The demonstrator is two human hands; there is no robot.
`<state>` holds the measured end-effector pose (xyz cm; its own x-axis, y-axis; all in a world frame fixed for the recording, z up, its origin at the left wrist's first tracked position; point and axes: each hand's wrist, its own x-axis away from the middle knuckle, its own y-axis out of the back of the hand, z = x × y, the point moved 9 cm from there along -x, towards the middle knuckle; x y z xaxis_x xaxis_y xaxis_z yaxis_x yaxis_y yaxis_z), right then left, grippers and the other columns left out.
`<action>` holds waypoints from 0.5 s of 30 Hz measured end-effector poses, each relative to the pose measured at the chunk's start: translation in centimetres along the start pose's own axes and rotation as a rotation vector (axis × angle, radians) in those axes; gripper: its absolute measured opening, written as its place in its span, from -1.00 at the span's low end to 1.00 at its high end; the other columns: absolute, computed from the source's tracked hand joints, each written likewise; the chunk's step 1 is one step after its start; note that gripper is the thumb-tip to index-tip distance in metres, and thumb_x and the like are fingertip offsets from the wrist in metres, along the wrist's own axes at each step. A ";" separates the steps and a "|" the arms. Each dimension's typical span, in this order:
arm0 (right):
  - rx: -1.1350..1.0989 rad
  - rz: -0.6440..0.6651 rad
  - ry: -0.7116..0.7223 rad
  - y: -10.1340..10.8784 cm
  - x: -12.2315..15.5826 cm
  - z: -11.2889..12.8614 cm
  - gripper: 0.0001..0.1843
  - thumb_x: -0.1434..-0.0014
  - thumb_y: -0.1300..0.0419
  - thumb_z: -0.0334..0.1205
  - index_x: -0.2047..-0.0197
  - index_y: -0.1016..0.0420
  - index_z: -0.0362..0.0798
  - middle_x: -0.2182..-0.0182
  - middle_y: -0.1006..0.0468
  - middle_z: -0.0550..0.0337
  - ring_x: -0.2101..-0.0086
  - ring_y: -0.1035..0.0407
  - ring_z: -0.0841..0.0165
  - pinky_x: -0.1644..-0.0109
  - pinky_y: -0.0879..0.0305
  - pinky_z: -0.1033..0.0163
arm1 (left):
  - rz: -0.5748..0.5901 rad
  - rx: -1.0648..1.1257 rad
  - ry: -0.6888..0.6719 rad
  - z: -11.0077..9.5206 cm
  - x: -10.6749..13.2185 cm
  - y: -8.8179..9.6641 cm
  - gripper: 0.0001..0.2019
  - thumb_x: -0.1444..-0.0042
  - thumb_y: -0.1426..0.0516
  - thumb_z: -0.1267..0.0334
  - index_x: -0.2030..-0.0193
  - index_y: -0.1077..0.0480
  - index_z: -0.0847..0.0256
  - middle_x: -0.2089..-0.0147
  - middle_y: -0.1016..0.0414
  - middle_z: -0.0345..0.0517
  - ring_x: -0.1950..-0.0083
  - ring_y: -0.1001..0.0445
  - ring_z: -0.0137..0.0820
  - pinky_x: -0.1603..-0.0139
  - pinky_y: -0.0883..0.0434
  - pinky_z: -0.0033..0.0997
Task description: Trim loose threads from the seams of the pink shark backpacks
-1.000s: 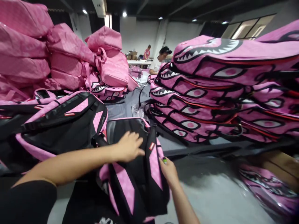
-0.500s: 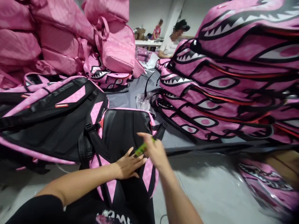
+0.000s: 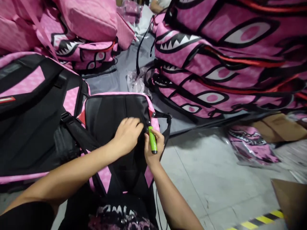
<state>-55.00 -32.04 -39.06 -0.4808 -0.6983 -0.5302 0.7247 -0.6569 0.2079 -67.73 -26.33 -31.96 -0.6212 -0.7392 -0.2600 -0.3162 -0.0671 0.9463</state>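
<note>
A pink-and-black backpack (image 3: 110, 110) lies with its black padded back facing up, its near end against my lap. Across the middle of that panel rests my left hand (image 3: 128, 135), fingers bent and lying on the fabric, with no object visible in it. My right hand (image 3: 154, 145) is closed around a slim green tool (image 3: 152, 140) with a black butt end. Its narrow dark tip points away from me, at the bag's right edge near the strap buckle (image 3: 154, 114). The tip is too small to tell its kind.
A larger black-and-pink backpack (image 3: 31, 127) lies to the left. Pink bags (image 3: 91, 19) are heaped behind it. Shark-face backpacks (image 3: 216, 76) stack up at right. Clear plastic (image 3: 135, 81) lies on the grey table. On the floor are a wrapped bag (image 3: 251, 143) and cardboard (image 3: 280, 127).
The view has tipped downward. My left hand has moved up the back panel, and my right hand has brought the green tool to the bag's right edge, turning it lengthwise.
</note>
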 end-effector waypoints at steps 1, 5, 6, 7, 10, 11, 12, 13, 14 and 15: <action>-0.008 -0.031 -0.019 -0.4 0.2 0.0 -0.70 -0.23 -0.26 -0.16 -0.01 -0.41 -0.02 0.15 -0.55 0.08 0.18 -0.54 0.27 0.06 -0.52 0.09 | 0.002 -0.028 -0.015 -0.4 -2.2 0.0 -0.78 -0.29 -0.02 0.42 0.05 -0.46 0.28 -0.04 -0.52 0.11 -0.14 -0.44 -0.14 -0.22 -0.35 0.02; -0.140 -0.145 -0.118 0.4 0.4 -0.4 -0.68 -0.31 -0.15 -0.13 -0.09 -0.26 -0.01 0.15 -0.50 0.11 0.32 -0.54 0.36 0.20 -0.53 0.14 | 0.110 -0.154 -0.216 -1.9 -7.7 -2.9 -0.78 -0.31 -0.06 0.28 0.09 -0.51 0.31 0.02 -0.57 0.12 -0.15 -0.42 -0.10 -0.22 -0.23 0.02; -0.200 -0.183 -0.149 1.1 0.3 -0.7 -0.67 -0.31 -0.15 -0.13 -0.10 -0.25 -0.01 0.19 -0.51 0.14 0.35 -0.53 0.37 0.22 -0.53 0.15 | 0.157 -0.166 -0.288 -2.2 -8.0 -3.8 -0.76 -0.31 -0.07 0.23 0.13 -0.53 0.31 0.09 -0.59 0.11 -0.07 -0.45 -0.12 -0.16 -0.24 -0.02; -0.253 -0.218 -0.179 1.7 0.2 -1.0 -0.66 -0.30 -0.17 -0.13 -0.09 -0.26 -0.01 0.22 -0.51 0.16 0.37 -0.53 0.37 0.22 -0.53 0.15 | 0.203 -0.180 -0.365 -2.6 -7.9 -4.7 -0.75 -0.30 -0.09 0.19 0.17 -0.54 0.30 0.17 -0.60 0.08 0.01 -0.48 -0.15 -0.09 -0.24 -0.07; -0.314 -0.264 -0.259 2.4 -0.3 -1.9 -0.67 -0.29 -0.18 -0.11 -0.06 -0.29 -0.02 0.26 -0.52 0.17 0.38 -0.52 0.37 0.24 -0.53 0.15 | 0.292 -0.213 -0.565 -3.9 -6.3 -6.2 -0.77 -0.29 -0.10 0.18 0.22 -0.55 0.24 0.21 -0.60 0.02 0.08 -0.48 -0.22 0.04 -0.19 -0.19; -0.318 -0.261 -0.276 2.3 -0.3 -2.1 -0.67 -0.29 -0.18 -0.11 -0.06 -0.29 -0.02 0.26 -0.52 0.17 0.38 -0.52 0.37 0.23 -0.54 0.15 | 0.291 -0.213 -0.579 -4.2 -5.9 -6.3 -0.78 -0.28 -0.10 0.18 0.21 -0.55 0.23 0.17 -0.60 0.02 0.06 -0.47 -0.22 0.07 -0.18 -0.21; -0.323 -0.257 -0.283 2.1 -0.4 -2.3 -0.67 -0.29 -0.18 -0.11 -0.07 -0.29 -0.02 0.25 -0.53 0.17 0.38 -0.53 0.37 0.22 -0.54 0.15 | 0.287 -0.215 -0.577 -4.4 -5.7 -6.4 -0.77 -0.28 -0.10 0.16 0.20 -0.54 0.23 0.14 -0.60 0.02 0.05 -0.47 -0.22 0.10 -0.17 -0.22; -0.330 -0.249 -0.280 1.9 -0.4 -2.4 -0.66 -0.28 -0.18 -0.11 -0.08 -0.30 -0.01 0.24 -0.53 0.17 0.35 -0.54 0.36 0.20 -0.55 0.14 | 0.286 -0.225 -0.569 -4.6 -5.6 -6.6 -0.74 -0.28 -0.10 0.13 0.18 -0.54 0.25 0.15 -0.60 0.04 0.07 -0.47 -0.22 0.13 -0.16 -0.22; -0.340 -0.241 -0.269 1.7 -0.4 -2.4 -0.65 -0.28 -0.19 -0.11 -0.09 -0.31 -0.01 0.23 -0.54 0.16 0.31 -0.55 0.35 0.17 -0.55 0.13 | 0.287 -0.237 -0.557 -4.7 -5.7 -6.9 -0.72 -0.29 -0.10 0.12 0.18 -0.54 0.28 0.18 -0.60 0.05 0.11 -0.48 -0.22 0.15 -0.16 -0.22; -0.348 -0.229 -0.257 1.6 -0.4 -2.4 -0.64 -0.28 -0.20 -0.11 -0.09 -0.32 -0.02 0.22 -0.54 0.15 0.27 -0.56 0.33 0.12 -0.55 0.11 | 0.291 -0.247 -0.545 -4.6 -5.9 -7.1 -0.70 -0.28 -0.10 0.11 0.19 -0.54 0.30 0.23 -0.60 0.05 0.16 -0.48 -0.22 0.17 -0.15 -0.22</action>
<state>-52.48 -32.14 -40.50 -0.7217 -0.6232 -0.3013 0.6869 -0.6985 -0.2007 -58.49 -24.60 -36.24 -0.9507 -0.3099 0.0148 0.0531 -0.1156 0.9919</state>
